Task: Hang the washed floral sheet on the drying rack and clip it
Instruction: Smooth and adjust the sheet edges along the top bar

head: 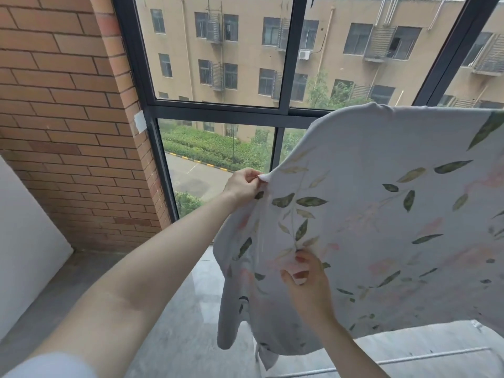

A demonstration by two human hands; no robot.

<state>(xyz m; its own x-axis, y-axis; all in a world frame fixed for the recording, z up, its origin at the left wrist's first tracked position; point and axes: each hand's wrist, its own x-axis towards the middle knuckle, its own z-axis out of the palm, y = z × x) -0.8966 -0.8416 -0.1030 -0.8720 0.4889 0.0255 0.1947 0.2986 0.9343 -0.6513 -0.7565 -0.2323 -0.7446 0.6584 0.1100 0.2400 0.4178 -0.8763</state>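
Seen from a head-worn camera looking forward and down at two bare arms on an enclosed balcony. At far left, one slanted white panel [24,241] leans beside a red-brown brick wall [62,110]; one small white patch [139,121] is stuck where the brick meets the frame; no writing can be read anywhere. Next comes one large dark-framed window [218,109] divided into several panes; through it, a tan multi-storey building [245,50], a green hedge and a road with a yellow-and-black kerb. The left arm reaches from the lower left corner; the left hand [241,188] pinches a corner of the sheet's edge between curled fingertips, in front of the lower pane. To its right, one floral sheet [381,200], white with green leaves and pale pink blooms, is draped over a rail hidden beneath it and hangs spread across the right half; its lower left corner droops in folds. The right hand [308,282] rises from the bottom centre; its thumb and fingers, with red nails, pinch the sheet's front face. Below the sheet, two thin metal bars of the drying rack [409,358] show at the bottom right; the floor [177,323] is glossy grey tile.
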